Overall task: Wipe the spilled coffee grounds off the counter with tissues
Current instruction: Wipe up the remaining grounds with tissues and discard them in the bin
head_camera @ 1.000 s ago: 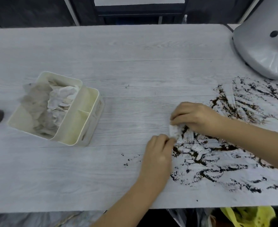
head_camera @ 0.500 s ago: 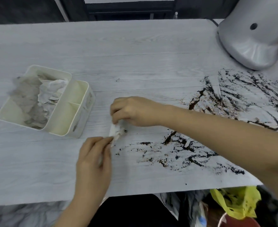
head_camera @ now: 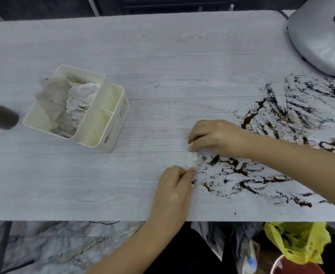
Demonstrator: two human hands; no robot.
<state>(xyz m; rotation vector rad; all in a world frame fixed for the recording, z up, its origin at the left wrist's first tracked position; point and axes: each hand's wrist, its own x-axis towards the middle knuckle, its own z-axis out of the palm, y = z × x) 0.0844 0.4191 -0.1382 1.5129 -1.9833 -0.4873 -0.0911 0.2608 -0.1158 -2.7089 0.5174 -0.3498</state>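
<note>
Both hands work one small tissue [head_camera: 194,159] at the left edge of the coffee grounds [head_camera: 247,175]. Right hand [head_camera: 218,138] has its fingers curled down over the tissue's far end, pressing it to the counter [head_camera: 162,56]; left hand [head_camera: 174,186] pinches the near end between thumb and fingertips. Holding it at both ends probably keeps the tissue spread like a scraper so it gathers grounds instead of riding over them. The tissue already looks speckled dark. Grounds lie smeared in streaks from the hands out to the right, up toward the grey appliance [head_camera: 320,36], so most of the spill looks uncleared. A cream divided bin [head_camera: 111,119] sits well apart on the left, its big compartment stuffed with crumpled used tissues [head_camera: 67,105], likely the drop point for this one too. A yellow bag [head_camera: 295,242] hangs below the counter edge. A blurred dark object [head_camera: 1,116] lies at far left; can't identify it.
</note>
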